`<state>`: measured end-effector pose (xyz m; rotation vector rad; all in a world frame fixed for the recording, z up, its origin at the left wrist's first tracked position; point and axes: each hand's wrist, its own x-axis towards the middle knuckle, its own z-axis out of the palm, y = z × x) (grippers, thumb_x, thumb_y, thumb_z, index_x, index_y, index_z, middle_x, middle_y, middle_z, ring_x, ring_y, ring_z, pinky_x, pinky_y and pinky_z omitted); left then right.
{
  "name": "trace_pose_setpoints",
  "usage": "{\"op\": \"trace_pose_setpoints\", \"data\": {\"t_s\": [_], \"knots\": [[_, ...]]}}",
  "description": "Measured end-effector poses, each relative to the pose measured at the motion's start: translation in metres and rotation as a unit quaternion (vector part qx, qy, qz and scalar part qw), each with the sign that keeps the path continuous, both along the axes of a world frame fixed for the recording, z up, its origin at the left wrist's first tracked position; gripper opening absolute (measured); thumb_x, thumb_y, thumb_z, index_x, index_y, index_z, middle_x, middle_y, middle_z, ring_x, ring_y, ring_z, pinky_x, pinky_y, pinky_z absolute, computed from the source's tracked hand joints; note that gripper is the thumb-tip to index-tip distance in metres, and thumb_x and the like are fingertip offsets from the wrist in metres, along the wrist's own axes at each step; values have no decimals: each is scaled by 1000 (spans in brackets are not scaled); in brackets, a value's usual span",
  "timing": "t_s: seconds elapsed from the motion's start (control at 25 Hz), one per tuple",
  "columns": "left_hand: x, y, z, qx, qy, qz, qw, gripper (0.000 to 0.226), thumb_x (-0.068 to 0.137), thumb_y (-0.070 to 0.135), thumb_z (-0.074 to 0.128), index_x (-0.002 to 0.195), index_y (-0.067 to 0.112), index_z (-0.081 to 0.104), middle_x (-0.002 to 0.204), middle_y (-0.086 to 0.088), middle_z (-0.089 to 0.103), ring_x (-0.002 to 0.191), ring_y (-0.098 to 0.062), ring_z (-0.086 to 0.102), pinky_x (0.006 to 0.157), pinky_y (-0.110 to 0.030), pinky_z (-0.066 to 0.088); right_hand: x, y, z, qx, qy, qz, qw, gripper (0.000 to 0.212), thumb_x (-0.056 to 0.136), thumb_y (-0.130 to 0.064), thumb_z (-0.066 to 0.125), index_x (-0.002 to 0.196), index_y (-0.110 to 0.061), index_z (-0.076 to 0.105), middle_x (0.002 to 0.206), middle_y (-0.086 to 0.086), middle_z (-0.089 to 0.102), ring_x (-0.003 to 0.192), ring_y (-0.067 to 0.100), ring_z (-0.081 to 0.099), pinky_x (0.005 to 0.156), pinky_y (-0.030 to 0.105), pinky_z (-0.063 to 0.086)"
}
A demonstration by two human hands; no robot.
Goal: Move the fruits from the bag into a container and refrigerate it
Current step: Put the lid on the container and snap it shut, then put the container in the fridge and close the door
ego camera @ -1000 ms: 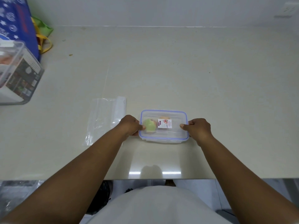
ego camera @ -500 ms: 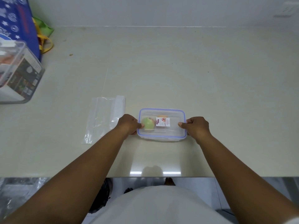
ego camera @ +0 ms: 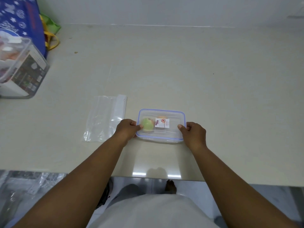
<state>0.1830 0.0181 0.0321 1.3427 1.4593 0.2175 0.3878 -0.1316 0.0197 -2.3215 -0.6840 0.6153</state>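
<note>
A clear rectangular container (ego camera: pixel 162 139) with a blue-rimmed lid and a white label sits on the beige counter near its front edge. Through the lid I see a green fruit (ego camera: pixel 147 125) at the left and an orange fruit (ego camera: pixel 162 117) behind the label. My left hand (ego camera: pixel 126 129) grips the container's left end, thumb on the lid. My right hand (ego camera: pixel 194 133) grips the right end the same way. An empty clear zip bag (ego camera: pixel 105 117) lies flat just left of my left hand.
A clear storage bin (ego camera: pixel 21 69) with boxes inside stands at the far left. Behind it are a blue starred bag (ego camera: pixel 19 18) and a green bag with yellow handles (ego camera: pixel 51 32). The counter's front edge (ego camera: pixel 230 183) runs below my forearms; crumpled plastic (ego camera: pixel 24 186) lies lower left.
Both hands stay on the container's ends. The container and hands sit slightly farther from the front edge than a second ago; otherwise nothing moved.
</note>
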Motion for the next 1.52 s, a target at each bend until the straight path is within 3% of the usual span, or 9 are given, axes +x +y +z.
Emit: {"op": "trace_pose_setpoints", "data": {"t_s": [0.2, 0.28, 0.44, 0.56, 0.84, 1.08, 1.2, 1.32, 1.52], "knots": [[-4, 3, -2, -3, -9, -22, 1000, 24, 78, 22, 78, 80, 8, 59, 82, -13, 60, 74, -30, 66, 86, -49, 58, -4, 1, 1, -8, -6, -13, 1000, 29, 87, -40, 61, 81, -13, 69, 75, -1, 64, 78, 24, 61, 65, 27, 41], [-7, 4, 2, 10, 6, -55, 998, 25, 78, 29, 77, 82, 11, 60, 84, -10, 62, 77, -28, 65, 87, -43, 58, -13, -2, 3, -4, -6, -34, 999, 32, 90, -40, 60, 99, -11, 70, 95, 5, 68, 94, 28, 64, 75, 29, 46], [-13, -9, 7, 290, 110, -205, 928, 50, 84, 32, 68, 127, 11, 55, 122, -10, 59, 113, -31, 55, 91, -39, 47, -48, -32, 13, 43, -56, -104, 992, 47, 93, -38, 58, 130, -8, 56, 127, 11, 59, 108, 23, 62, 90, 28, 43], [0, -34, 17, 402, -11, -284, 870, 43, 85, 22, 67, 125, 10, 56, 121, -11, 59, 111, -32, 53, 90, -40, 46, -81, -82, 22, 60, -82, -162, 982, 45, 93, -35, 59, 129, -10, 57, 121, 8, 61, 105, 23, 62, 92, 36, 50], [58, -173, 17, 259, -157, -518, 800, 36, 89, 28, 65, 122, 14, 58, 112, -3, 62, 101, -19, 59, 87, -34, 50, -156, -259, 36, 10, -129, -335, 933, 46, 95, -37, 54, 136, -15, 51, 132, 3, 56, 120, 19, 54, 101, 35, 47], [114, -337, 31, 185, -198, -675, 686, 18, 89, 27, 66, 103, 20, 58, 95, 0, 61, 88, -20, 60, 76, -27, 45, -160, -418, 88, -59, -232, -481, 843, 48, 94, -33, 58, 135, -10, 52, 131, 12, 58, 122, 30, 52, 100, 33, 41], [146, -417, 55, 173, -212, -702, 657, 33, 89, 31, 65, 113, 9, 61, 96, -1, 59, 90, -17, 58, 76, -23, 39, -137, -478, 135, -98, -321, -507, 794, 47, 93, -30, 60, 133, -6, 54, 126, 17, 59, 119, 37, 51, 98, 40, 44], [179, -482, 83, 171, -226, -718, 636, 30, 90, 34, 63, 111, 12, 61, 105, -9, 64, 98, -25, 62, 79, -27, 41, -109, -524, 180, -132, -410, -499, 753, 44, 91, -26, 62, 127, -2, 56, 116, 19, 61, 110, 37, 53, 91, 41, 46], [236, -562, 120, 168, -243, -725, 622, 59, 91, 37, 61, 140, 10, 45, 138, -11, 53, 125, -28, 52, 104, -39, 42, -75, -566, 210, -203, -464, -455, 733, 41, 88, -21, 62, 123, 1, 58, 116, 19, 60, 109, 37, 53, 85, 42, 50]]}}
